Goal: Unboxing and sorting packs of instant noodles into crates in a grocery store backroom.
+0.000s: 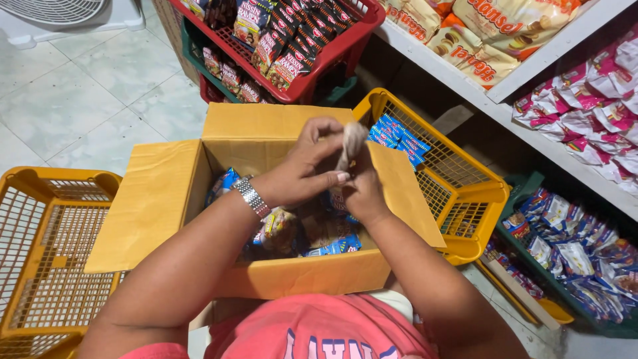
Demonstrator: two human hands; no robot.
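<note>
An open cardboard box (266, 133) sits in front of me, holding blue snack packets (335, 247) and clear bags of sweets (279, 229). Both my hands are raised over the box's middle. My left hand (302, 169), with a silver watch (252, 197) on its wrist, and my right hand (362, 189) are pressed together around the twisted neck of a clear plastic bag (351, 143). The bag's lower part is hidden behind my hands.
A yellow plastic basket (458, 186) with blue packets stands right of the box; an empty yellow basket (46, 252) lies at left. A red basket (332, 56) of dark noodle packs is behind. White shelves (531, 66) at right carry snack bags. Floor tiles upper left.
</note>
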